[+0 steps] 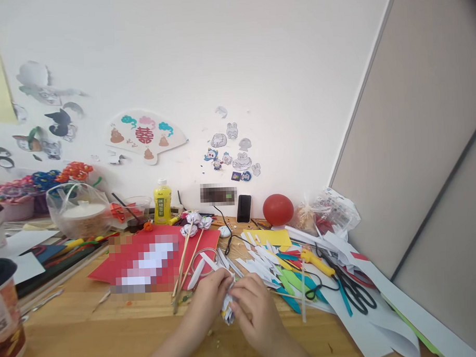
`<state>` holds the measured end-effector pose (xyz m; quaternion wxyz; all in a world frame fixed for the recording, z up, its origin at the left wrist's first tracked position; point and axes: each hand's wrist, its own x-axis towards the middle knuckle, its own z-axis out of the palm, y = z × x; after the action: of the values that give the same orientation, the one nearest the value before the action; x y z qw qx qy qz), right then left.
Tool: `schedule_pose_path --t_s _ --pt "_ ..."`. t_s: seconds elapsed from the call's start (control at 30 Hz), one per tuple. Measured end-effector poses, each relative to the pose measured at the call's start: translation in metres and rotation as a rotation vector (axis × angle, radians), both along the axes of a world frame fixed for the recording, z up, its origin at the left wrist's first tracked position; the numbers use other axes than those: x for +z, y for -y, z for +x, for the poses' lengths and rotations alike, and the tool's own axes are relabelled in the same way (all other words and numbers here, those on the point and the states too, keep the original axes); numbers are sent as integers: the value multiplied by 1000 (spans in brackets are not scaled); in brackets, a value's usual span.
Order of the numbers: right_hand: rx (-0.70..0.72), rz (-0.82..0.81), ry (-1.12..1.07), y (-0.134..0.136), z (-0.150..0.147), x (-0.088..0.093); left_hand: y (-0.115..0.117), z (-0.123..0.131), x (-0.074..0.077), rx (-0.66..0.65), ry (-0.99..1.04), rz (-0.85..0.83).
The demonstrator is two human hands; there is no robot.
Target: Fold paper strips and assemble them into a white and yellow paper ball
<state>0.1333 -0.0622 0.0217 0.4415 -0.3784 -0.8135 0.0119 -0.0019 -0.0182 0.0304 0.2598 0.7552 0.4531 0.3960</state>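
Note:
A small crumpled piece of white paper with yellow and dark patches [227,310] is held between my two hands, low in the middle of the view. My left hand [214,291] pinches its upper end with curled fingers. On the other side, my right hand [256,310] closes thumb and fingers on the same paper. Just beyond lie white paper strips [260,269] and a round hoop [202,262]. Several white paper flowers [193,218] on thin wooden sticks [183,256] rest to the left, over a red sheet [102,269].
At right lie a yellow glue gun [318,261] with a black cord, black-handled scissors [355,291] and white sheets [356,325]. A phone [244,208], red balloon [278,209] and yellow bottle [162,202] stand along the wall. A large cup [6,317] is at left.

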Motion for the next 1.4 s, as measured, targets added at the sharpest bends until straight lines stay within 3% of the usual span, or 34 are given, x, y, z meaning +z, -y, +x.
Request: schedule_pose_path --t_s 0.17,0.3,0.4,0.53,0.67,0.73,0.83,0.9,1.0,1.17,1.3,1.4 --pt "-24 -10 3 3 -4 -2 -3 -1 0 18 33 -12" --pt "69 82 142 7 -5 1 -5 -4 -1 46 42 -24" --pt "132 87 73 7 -2 3 -6 -5 1 54 52 -28" --pt "-35 -10 -136 4 1 5 -5 -6 5 17 96 -47" --pt "-56 -15 8 2 -1 4 -4 -6 8 52 154 -73" --pt "-34 14 65 2 -1 3 -5 -5 7 58 213 -99" --pt "-37 22 60 1 1 1 -7 -3 1 19 482 -272" --pt "-73 -30 -57 -3 3 -2 -9 -1 -3 -2 656 -415" --pt "-92 -200 -310 -12 5 -12 -8 1 -9 -13 756 -521" --pt "66 -562 -613 -29 6 -21 -5 6 -17 -62 817 -657" --pt "56 -631 -820 -33 12 -12 -5 8 -18 -112 820 -773" --pt "67 -660 -914 -35 16 -7 -4 8 -15 -228 841 -832"
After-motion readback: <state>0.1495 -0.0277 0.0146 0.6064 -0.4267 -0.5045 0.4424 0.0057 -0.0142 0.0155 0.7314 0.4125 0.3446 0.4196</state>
